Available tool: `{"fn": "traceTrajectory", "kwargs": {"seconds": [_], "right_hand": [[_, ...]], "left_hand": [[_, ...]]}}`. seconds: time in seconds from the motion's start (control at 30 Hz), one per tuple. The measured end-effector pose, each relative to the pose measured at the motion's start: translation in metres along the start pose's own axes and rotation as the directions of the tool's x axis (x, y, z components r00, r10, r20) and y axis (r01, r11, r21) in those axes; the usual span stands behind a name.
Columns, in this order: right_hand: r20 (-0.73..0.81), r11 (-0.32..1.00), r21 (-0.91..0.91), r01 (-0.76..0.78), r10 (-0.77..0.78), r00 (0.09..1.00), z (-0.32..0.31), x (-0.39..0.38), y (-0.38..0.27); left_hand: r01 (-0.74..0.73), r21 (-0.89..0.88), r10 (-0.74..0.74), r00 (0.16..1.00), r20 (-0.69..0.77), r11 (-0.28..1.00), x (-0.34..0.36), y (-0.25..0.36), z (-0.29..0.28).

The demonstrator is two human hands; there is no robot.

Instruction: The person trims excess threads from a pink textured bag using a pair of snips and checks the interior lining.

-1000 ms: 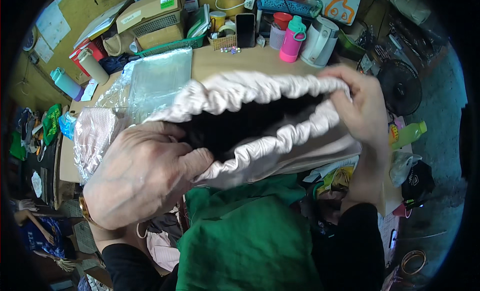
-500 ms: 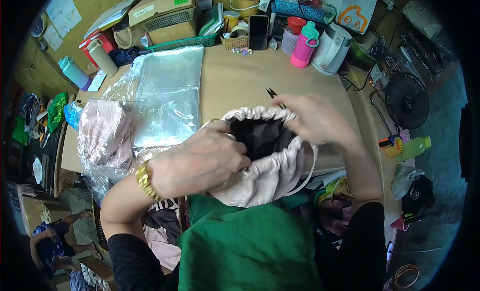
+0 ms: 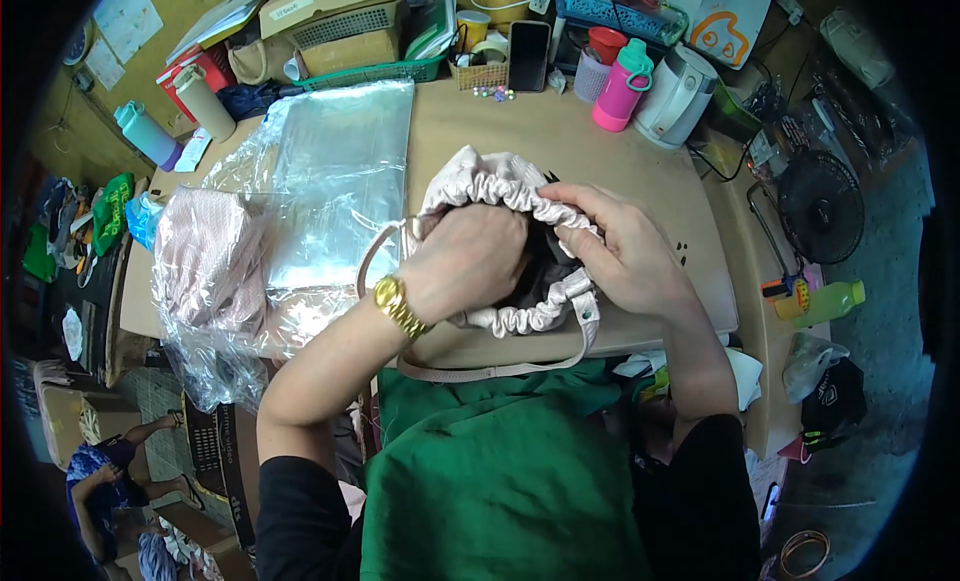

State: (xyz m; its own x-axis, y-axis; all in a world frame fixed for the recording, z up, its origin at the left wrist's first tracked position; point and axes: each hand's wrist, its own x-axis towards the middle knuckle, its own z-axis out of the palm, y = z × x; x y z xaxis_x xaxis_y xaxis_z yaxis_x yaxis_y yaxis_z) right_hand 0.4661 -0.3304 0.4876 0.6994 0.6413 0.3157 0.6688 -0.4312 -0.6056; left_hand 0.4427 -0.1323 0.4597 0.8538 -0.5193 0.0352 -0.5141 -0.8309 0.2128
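A pale pink fabric bag (image 3: 490,181) with a gathered, ruffled mouth and dark lining lies on the table before me, its opening toward me. My left hand (image 3: 470,256), with a gold watch (image 3: 399,308) on the wrist, reaches into the mouth; it is curled into a fist, and its fingertips are hidden. At the right of the rim, my right hand (image 3: 625,246) is closed on the gathered edge, thumb inside and fingers outside. Dark pointed tips (image 3: 552,177) show just past its fingers. The bag's thin strap (image 3: 490,371) loops along the near side.
Clear plastic sheets (image 3: 340,181) and a plastic-wrapped pink fabric bundle (image 3: 210,261) lie at the left. A phone (image 3: 528,56), a pink bottle (image 3: 622,86) and a kettle (image 3: 677,96) stand at the back. Green cloth (image 3: 500,471) covers my lap. Another person (image 3: 105,476) is at the lower left.
The bag has turned and moved up off my lap side onto the table, its strap now at the front. My left hand has gone from the rim into the opening.
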Motion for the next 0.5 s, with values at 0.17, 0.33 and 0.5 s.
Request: {"fn": "traceTrajectory", "kwargs": {"seconds": [0.17,0.33,0.5], "right_hand": [[0.132,0.962,0.196,-0.191,0.167,0.977,0.003,0.004,0.009],[0.062,0.842,0.487,-0.23,0.229,0.971,0.009,0.005,0.017],[-0.063,0.815,0.558,-0.157,0.231,0.971,0.019,0.002,0.024]], "left_hand": [[0.08,0.058,-0.092,0.962,0.258,0.995,0.023,-0.016,0.012],[0.021,0.282,-0.063,0.988,0.142,0.959,0.044,-0.027,0.068],[-0.315,0.473,0.129,0.915,0.383,0.823,0.057,0.006,0.062]]}}
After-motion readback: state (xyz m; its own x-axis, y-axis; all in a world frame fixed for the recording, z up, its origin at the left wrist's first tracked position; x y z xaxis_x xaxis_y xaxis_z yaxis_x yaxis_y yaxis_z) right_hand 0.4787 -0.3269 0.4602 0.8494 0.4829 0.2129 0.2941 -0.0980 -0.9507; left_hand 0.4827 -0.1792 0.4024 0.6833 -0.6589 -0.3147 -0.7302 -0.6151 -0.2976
